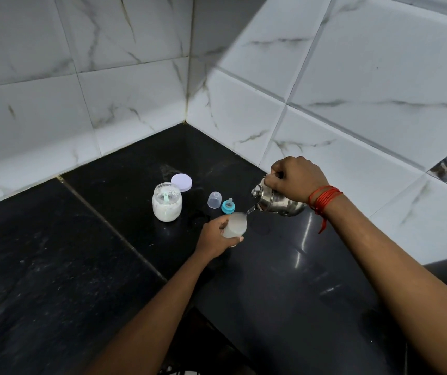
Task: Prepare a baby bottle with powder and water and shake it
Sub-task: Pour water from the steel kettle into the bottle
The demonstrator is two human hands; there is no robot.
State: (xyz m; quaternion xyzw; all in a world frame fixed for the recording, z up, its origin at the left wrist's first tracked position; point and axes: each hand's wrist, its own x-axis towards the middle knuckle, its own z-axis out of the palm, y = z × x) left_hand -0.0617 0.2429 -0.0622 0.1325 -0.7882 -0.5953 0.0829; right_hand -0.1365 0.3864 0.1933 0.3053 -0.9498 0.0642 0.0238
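Powder's in, I'm mid-pour: right hand (pixel 296 178) grips the steel kettle (pixel 277 200), left hand (pixel 217 235) wraps the bottle (pixel 235 225) on the counter (pixel 68 253). Teal nipple (pixel 228 206) and clear cap (pixel 214 199) sit unattached behind; capping and shaking are left.

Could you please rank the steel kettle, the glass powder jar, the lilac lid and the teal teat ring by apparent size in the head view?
1. Tilted steel kettle
2. Glass powder jar
3. Round lilac lid
4. Teal teat ring

The kettle is partly hidden by the right hand.

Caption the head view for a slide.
Right hand tips steel jug, pouring water into bottle held by left hand.
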